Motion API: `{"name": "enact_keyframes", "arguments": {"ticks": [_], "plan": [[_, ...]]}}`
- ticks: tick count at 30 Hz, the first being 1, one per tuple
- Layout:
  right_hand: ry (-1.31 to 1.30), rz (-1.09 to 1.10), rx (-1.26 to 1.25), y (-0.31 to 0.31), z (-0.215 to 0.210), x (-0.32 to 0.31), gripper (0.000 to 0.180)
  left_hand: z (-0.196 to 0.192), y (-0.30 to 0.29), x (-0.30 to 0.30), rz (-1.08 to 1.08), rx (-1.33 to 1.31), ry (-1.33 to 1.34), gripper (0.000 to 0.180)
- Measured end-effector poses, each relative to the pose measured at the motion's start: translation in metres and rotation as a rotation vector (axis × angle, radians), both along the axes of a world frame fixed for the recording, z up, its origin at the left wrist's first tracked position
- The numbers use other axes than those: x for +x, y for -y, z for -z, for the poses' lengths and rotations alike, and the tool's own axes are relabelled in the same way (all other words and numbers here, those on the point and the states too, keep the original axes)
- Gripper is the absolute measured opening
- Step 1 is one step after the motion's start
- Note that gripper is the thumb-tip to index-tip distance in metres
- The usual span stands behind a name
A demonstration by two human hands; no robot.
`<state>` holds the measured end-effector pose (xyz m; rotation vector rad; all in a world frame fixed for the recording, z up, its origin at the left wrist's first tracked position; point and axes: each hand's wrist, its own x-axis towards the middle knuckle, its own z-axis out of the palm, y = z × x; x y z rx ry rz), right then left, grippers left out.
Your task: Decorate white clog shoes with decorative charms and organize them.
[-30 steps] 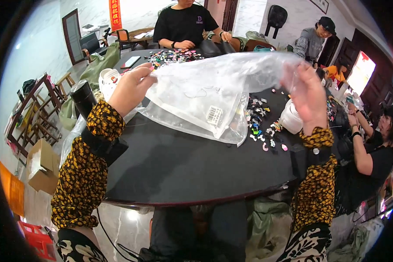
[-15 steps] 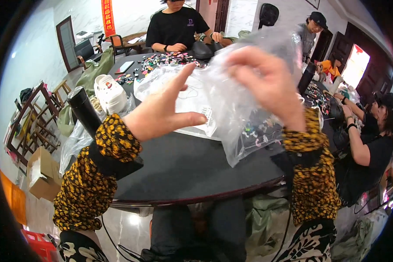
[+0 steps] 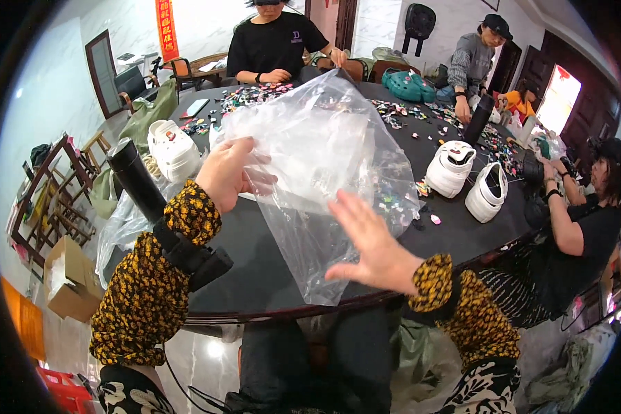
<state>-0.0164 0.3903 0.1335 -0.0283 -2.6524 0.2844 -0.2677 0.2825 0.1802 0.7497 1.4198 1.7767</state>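
Note:
A large clear plastic bag (image 3: 303,241) spreads in front of me above the dark table. At its left edge is my left hand (image 3: 229,174), its thumb closed toward fingers that show through the film. My right hand (image 3: 376,250) is at the bag's lower right side, palm toward the film, its fingers stretched and spread and gripping nothing. Whitish material (image 3: 310,148) shows through the bag; I cannot tell whether it is inside or behind. Beyond the bag's right edge stand two white clogs, one nearer (image 3: 486,194) and one farther (image 3: 450,170).
Another white clog (image 3: 174,152) and a black cylinder (image 3: 136,178) are at the left. Small colourful shoe charms (image 3: 255,96) lie scattered on the table (image 3: 428,241). Teal clogs (image 3: 408,85) sit at the back. Several other people are around the table; a cardboard box (image 3: 72,276) is on the floor.
The plastic bag, bunched at my raised right hand before, is now spread out. My right hand has come down and opened; my left hand has closed toward the bag's edge.

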Motion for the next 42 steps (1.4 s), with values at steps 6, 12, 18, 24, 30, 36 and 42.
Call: {"name": "enact_keyframes", "arguments": {"ticks": [6,12,18,24,30,36,42], "plan": [[0.156,0.011,0.098,0.019,0.031,0.011,0.087,0.012,-0.002,0.004,0.029,-0.083,0.037,0.035],[-0.024,0.023,0.063,0.006,0.049,0.009,0.016,0.012,0.001,0.007,0.065,-0.163,0.015,0.037],[-0.075,0.146,0.167,-0.030,0.005,0.020,0.014,-0.005,-0.011,0.012,0.129,-0.083,-0.028,0.038],[-0.353,0.243,0.368,-0.077,-0.067,0.010,0.015,-0.045,-0.050,-0.014,0.209,0.339,-0.082,0.034],[-0.483,0.200,0.480,-0.090,-0.097,-0.024,0.017,-0.063,-0.049,-0.049,0.135,0.655,-0.145,0.035],[-0.542,0.126,0.499,-0.114,-0.067,-0.065,0.015,-0.017,-0.046,-0.082,0.089,0.566,-0.154,0.041],[-0.257,0.211,0.498,-0.130,-0.001,-0.099,0.013,0.065,-0.044,-0.127,-0.030,0.138,0.200,0.040]]}}
